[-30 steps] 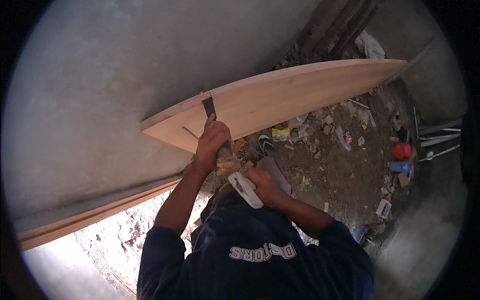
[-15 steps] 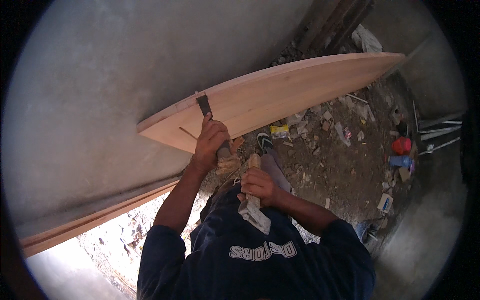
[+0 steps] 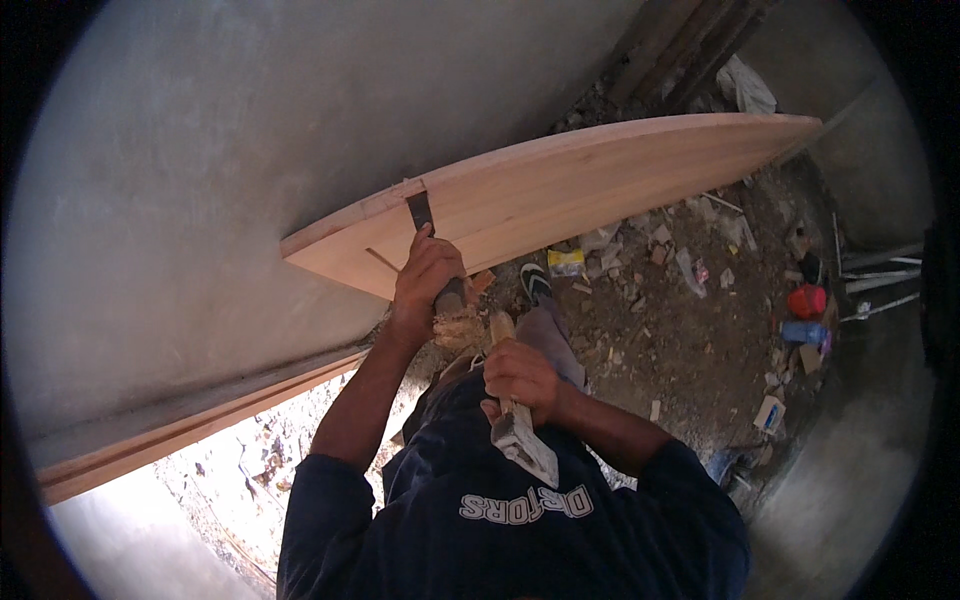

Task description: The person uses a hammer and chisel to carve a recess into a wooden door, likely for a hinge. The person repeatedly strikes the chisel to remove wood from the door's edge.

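Pale reddish wood makes up the long, flat board [image 3: 600, 185] found directly beyond the left grip, its upper edge lying along the smooth grey wall [image 3: 250, 130]. The left grip [image 3: 430, 275] is closed around a dark, flat-bladed chisel [image 3: 421, 212], thumb laid up toward the blade. The blade reaches the board's face just below its upper edge; the tool's brown, frayed butt sits on the near side of the same grip.

The right grip [image 3: 520, 380], nearer the body and to the right of the left one, is wrapped firmly around the light wooden handle of a striking tool with a blocky, grey-white head [image 3: 525, 452]. The head hangs on the body side of that grip, well apart from the chisel.

Progress, as judged: one narrow, dark slot [image 3: 381, 260] is present in the face, just left of the left grip. Faint layout lines appear on the upper edge, left of the blade. Cutting at the blade appears unfinished; its depth, and the amount left, cannot be determined. Rubble-strewn ground [image 3: 640, 370] lies right of both grips, with a yellow packet [image 3: 566, 263] among the debris.
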Demonstrator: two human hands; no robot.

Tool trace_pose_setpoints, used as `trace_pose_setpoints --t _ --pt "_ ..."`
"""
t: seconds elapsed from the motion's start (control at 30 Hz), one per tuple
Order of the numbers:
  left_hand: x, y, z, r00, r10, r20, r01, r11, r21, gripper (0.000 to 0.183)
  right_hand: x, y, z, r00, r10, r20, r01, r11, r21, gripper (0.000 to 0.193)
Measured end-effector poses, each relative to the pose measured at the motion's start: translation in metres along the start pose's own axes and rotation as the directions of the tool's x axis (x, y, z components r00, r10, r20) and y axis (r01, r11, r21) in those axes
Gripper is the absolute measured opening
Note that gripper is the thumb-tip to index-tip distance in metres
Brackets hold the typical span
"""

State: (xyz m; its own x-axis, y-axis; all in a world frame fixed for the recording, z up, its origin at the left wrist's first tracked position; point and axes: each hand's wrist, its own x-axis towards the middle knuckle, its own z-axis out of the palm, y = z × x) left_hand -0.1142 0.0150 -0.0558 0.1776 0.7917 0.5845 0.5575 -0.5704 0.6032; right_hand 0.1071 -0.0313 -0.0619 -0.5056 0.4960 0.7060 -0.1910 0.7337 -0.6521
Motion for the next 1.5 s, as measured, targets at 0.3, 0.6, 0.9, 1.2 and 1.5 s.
trace_pose_setpoints --t 0.3,0.6,0.9,1.2,1.5 --pt "-0.001 -0.007 0.001 0.999 -0.005 0.054 0.003 0.999 0.040 0.033 -0.028 0.012 0.011 0.978 0.200 0.065 -0.199 0.980 -0.019 0.035" --pt "0.007 -0.008 0.004 0.999 -0.029 -0.046 0.031 0.998 0.049 0.030 -0.019 0.005 0.001 0.945 0.304 0.120 -0.303 0.952 -0.030 0.031" --pt "0.016 0.002 -0.003 0.996 -0.074 -0.056 0.073 0.997 -0.020 0.032 -0.006 -0.006 -0.009 0.977 0.209 0.032 -0.211 0.974 0.085 0.025" --pt "0.018 0.005 0.003 0.992 -0.091 -0.083 0.089 0.996 -0.032 0.035 0.018 -0.024 -0.015 0.988 0.153 -0.021 -0.151 0.984 0.090 0.022" --pt "0.012 0.001 0.002 0.997 -0.076 -0.017 0.076 0.997 0.007 0.039 -0.002 -0.003 -0.013 0.754 0.634 0.168 -0.620 0.773 -0.134 0.030"
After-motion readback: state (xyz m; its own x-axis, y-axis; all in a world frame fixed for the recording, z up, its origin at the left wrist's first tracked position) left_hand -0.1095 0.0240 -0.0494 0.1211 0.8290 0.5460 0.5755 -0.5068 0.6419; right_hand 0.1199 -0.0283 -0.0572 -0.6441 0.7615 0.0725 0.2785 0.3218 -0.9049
